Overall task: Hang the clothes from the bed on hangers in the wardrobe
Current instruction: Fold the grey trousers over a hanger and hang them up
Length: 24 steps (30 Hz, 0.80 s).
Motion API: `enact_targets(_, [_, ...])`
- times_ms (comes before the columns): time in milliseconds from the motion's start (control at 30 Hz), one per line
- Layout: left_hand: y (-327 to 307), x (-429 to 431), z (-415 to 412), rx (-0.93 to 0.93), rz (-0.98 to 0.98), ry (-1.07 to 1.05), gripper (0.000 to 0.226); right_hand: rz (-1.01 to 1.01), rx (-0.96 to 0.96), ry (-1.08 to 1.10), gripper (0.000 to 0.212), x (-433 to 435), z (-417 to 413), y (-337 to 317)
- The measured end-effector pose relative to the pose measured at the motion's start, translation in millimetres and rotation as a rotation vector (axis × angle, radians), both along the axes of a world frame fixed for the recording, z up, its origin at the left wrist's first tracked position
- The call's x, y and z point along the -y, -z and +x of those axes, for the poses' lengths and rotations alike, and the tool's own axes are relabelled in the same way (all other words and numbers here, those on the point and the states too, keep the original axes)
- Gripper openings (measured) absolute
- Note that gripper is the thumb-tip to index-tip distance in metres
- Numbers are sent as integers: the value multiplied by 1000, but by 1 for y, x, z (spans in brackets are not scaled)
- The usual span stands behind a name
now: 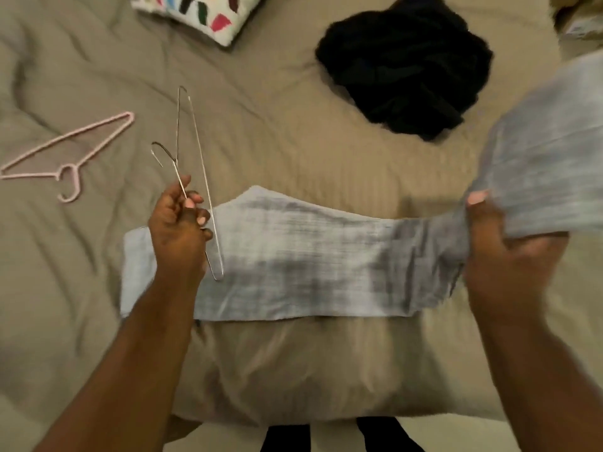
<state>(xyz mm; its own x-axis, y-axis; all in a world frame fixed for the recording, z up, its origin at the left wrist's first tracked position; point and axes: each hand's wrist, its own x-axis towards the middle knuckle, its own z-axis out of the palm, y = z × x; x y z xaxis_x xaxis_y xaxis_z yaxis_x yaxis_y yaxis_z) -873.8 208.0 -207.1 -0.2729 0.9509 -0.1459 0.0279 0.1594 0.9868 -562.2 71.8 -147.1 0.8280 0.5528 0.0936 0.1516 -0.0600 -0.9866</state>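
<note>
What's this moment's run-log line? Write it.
left grip: holds wire hanger | right grip: holds grey garment | on bed: pink hanger, black clothes

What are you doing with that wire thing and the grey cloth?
A person stands at the bed, getting clothes ready to hang. The left hand holds a wire hanger. The right hand grips one end of a grey garment and holds it up, while the rest lies flat on the bed. Nothing is on the wire hanger yet. A pink hanger and a heap of black clothes lie on the bed too.
</note>
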Motion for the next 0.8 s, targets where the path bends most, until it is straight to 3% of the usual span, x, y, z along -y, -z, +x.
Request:
enact_targets(100, [3,4,-64,-73,33,-68,37,79,229,-202,23,-28,-98,-6])
enact_targets(133, [4,4,-82,-110,58,-98,36,53,363,-262,6,-36,-126,2])
enact_targets(200, [7,2,-127,-210,108,-168,37,-38,685,-404,25,-53,-190,26])
enact_targets(267, [14,0,-167,-330,138,-200,37,-284,886,-718,19,-62,-242,65])
enact_targets(333, [23,-1,-200,-401,125,-212,36,-628,977,-1053,66,-54,-278,104])
enact_targets(367, [28,-1,-213,-433,113,-218,36,-747,974,-1163,81,-46,-289,120])
enact_targets(433, [39,-1,-236,-490,79,-219,35,-805,958,-1208,87,-33,-302,141])
enact_targets(567, [60,-5,-256,-513,64,-196,34,-744,951,-1143,84,-31,-298,149])
enact_targets(800, [74,-21,-241,-596,83,-166,38,-649,876,-1225,73,-37,-273,149])
